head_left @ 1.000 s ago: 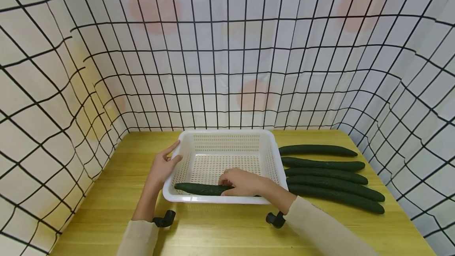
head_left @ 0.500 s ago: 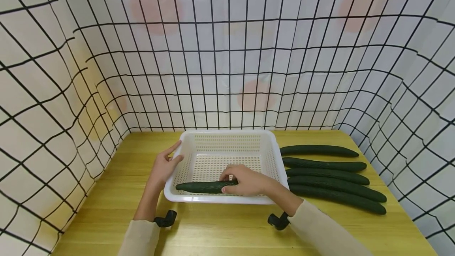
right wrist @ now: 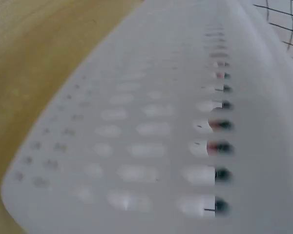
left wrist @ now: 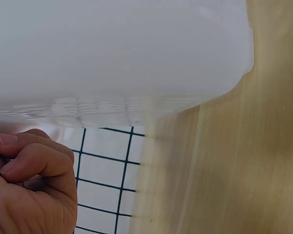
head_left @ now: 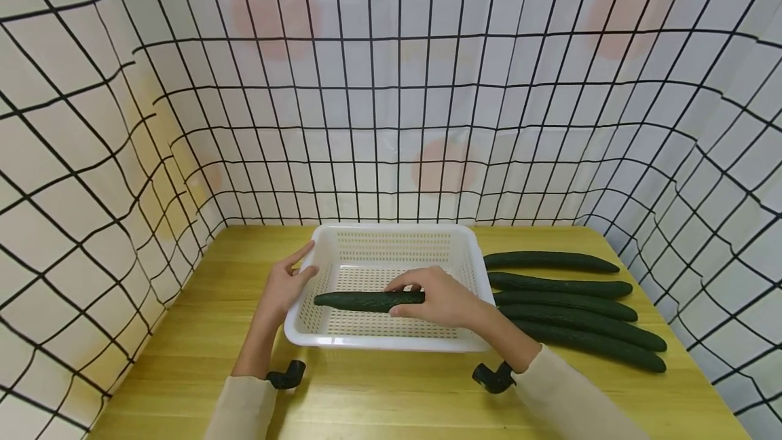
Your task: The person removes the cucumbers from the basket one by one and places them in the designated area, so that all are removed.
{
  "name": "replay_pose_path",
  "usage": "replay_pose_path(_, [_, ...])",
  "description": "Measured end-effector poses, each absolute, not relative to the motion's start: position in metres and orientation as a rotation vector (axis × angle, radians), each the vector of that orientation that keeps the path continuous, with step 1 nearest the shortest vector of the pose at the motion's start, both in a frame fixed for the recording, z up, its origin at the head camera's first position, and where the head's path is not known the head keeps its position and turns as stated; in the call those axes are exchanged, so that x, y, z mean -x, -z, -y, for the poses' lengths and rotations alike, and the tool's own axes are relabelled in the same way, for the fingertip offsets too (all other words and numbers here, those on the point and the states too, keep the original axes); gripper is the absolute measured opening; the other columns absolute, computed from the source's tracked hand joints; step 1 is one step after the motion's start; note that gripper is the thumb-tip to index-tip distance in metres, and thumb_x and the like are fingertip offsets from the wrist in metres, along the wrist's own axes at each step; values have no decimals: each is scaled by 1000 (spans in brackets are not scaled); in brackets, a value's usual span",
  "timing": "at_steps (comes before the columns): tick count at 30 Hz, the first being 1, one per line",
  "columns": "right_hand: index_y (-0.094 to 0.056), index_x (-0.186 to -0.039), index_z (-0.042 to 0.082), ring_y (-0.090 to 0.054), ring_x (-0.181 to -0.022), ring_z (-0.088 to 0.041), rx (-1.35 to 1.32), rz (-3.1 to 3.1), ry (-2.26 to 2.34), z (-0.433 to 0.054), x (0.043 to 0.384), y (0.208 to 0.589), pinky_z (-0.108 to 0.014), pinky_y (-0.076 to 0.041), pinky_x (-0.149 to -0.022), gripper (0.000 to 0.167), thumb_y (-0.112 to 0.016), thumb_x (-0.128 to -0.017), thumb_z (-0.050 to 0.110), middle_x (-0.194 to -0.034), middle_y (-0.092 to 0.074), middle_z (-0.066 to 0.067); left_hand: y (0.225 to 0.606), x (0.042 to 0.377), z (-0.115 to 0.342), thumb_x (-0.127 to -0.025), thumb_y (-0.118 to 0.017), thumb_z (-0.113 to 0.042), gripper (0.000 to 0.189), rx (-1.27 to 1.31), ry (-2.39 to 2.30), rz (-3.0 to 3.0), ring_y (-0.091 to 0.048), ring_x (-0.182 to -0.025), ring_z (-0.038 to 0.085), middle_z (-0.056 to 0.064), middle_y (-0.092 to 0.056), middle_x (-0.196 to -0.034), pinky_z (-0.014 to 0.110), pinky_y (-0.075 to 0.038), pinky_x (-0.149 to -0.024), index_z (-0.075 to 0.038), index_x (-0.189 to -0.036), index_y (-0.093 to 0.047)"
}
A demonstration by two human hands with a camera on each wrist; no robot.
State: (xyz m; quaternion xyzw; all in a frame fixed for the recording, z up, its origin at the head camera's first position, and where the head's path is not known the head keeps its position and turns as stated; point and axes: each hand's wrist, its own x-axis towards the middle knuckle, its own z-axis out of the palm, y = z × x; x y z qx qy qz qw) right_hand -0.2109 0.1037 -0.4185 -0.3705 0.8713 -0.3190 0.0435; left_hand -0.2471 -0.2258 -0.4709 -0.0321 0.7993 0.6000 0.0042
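A white perforated plastic basket (head_left: 379,343) stands on the wooden table. My left hand (head_left: 284,287) grips its left side, thumb over the rim and fingers along the outside; in the left wrist view the fingers of that hand (left wrist: 36,185) are curled beside the basket's wall (left wrist: 112,48). Inside the basket, towards the front, my right hand (head_left: 436,296) holds a dark green cucumber (head_left: 351,301) from above, thumb on the near side and fingers over the far side. The cucumber lies crosswise, its right end hidden by the hand. The basket's slotted wall (right wrist: 161,112) fills most of the right wrist view.
Several more cucumbers (head_left: 562,284) lie side by side on the table (head_left: 379,399), right of the basket, their left ends close to its wall. A black wire grid (head_left: 397,127) encloses the back and sides. Black camera mounts (head_left: 287,375) sit at both wrists.
The right hand has raised the cucumber from near the basket's front wall and shifted it back and slightly right. The left hand has kept its grip on the basket.
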Motion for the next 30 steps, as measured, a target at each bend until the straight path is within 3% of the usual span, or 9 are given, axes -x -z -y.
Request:
replay_pose_path(5, [-72, -129, 24, -67, -115, -14, 1130, -2740, 968, -121, 207, 403, -35, -57, -95, 39, -73, -95, 43, -130, -71, 8, 471, 248, 225, -101, -64, -24, 59, 96, -1884, -2495, -76, -78, 25, 32, -65, -130, 42, -63, -65, -37, -155, -45])
replay_pose_path(16, [-70, -131, 28, -62, -128, -23, 1007, -2952, 945, -182, 207, 392, -51, -53, -103, 38, -73, -95, 40, -134, -68, 6, 470, 247, 225, -102, -63, -25, 58, 110, -1902, -2461, -76, -82, 27, 31, -64, -131, 41, -64, -68, -38, -155, -45])
replay_pose_path(21, [-68, -132, 23, -62, -128, -31, 965, -3001, 963, -219, 208, 395, -57, -52, -103, 40, -73, -95, 36, -136, -67, 0, 468, 245, 226, -101, -64, -24, 58, 110, -1927, -2449, -75, -79, 27, 32, -68, -124, 40, -63, -68, -37, -155, -46])
replay_pose_path(26, [-66, -134, 23, -62, -126, -30, 891, -3043, 967, -254, 204, 401, -56, -52, -102, 39, -73, -96, 34, -136, -67, -1, 468, 243, 228, -101, -65, -25, 58, 111, -1921, -2453, -72, -77, 23, 29, -69, -121, 37, -62, -68, -36, -155, -47])
replay_pose_path(30, [-65, -135, 24, -60, -128, -34, 805, -3088, 955, -279, 198, 404, -60, -50, -102, 39, -71, -98, 35, -139, -65, -5, 468, 241, 230, -100, -65, -26, 58, 141, -1923, -2439, -74, -74, 24, 27, -74, -106, 38, -62, -66, -37, -154, -48])
